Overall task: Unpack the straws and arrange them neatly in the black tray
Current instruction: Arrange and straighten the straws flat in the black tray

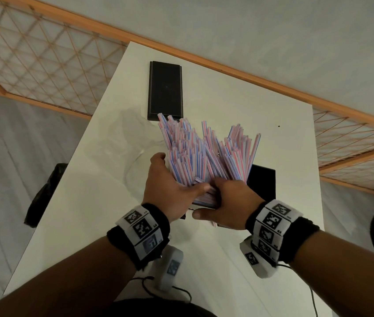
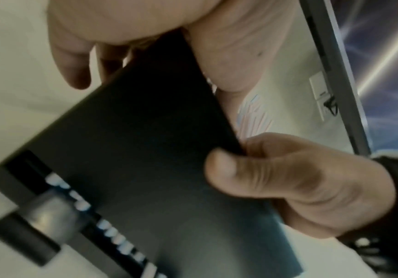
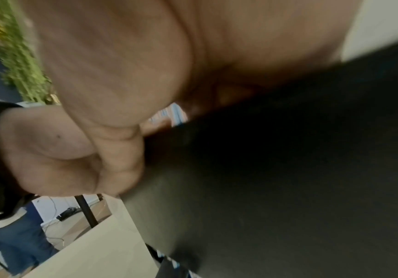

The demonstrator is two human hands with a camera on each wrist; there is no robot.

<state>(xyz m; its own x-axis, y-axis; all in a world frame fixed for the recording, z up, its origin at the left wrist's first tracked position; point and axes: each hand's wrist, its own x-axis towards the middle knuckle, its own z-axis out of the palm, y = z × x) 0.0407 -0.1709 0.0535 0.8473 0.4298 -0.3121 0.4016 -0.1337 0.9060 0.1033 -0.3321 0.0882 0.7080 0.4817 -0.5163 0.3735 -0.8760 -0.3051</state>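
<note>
Head view: both hands clamp the tilted tray, left hand (image 1: 170, 188) and right hand (image 1: 229, 202) curled round its near end, thumbs underneath. Straws (image 1: 204, 154) fan up untidily out of the tray (image 1: 264, 181). Best to level it gently, or they spill. Beyond, bare table (image 1: 238, 106) gives room; a second tray (image 1: 165, 90) sits farther back.

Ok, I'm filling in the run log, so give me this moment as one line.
phase: arranging | left hand: holds black tray | right hand: grips tray, thumb under | striped plastic straws: fanned upward, messy | second black tray: beyond, on white table
</note>
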